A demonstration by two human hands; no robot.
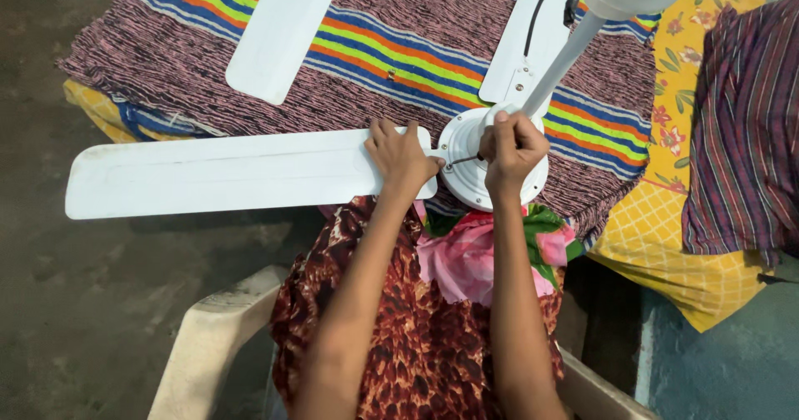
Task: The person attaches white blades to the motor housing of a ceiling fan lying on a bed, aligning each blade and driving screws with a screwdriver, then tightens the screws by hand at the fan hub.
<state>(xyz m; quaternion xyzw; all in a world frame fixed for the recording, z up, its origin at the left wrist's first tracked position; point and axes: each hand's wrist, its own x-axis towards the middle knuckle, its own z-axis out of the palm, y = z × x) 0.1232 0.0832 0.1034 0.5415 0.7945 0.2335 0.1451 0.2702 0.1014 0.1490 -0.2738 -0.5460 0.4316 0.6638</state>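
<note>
Right now my right hand [513, 149] is fisted around a screwdriver [463, 160] lying level, tip pointing left at the blade root beside the fan hub [466, 183], while my left hand [403, 159] presses flat on that blade [216, 173].

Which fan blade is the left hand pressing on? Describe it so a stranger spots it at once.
Start at the striped blanket with the white ceiling fan motor. The pressed blade runs left from the motor, under the left hand. Unlike the other blades, it juts past the blanket over the dark floor.
</note>
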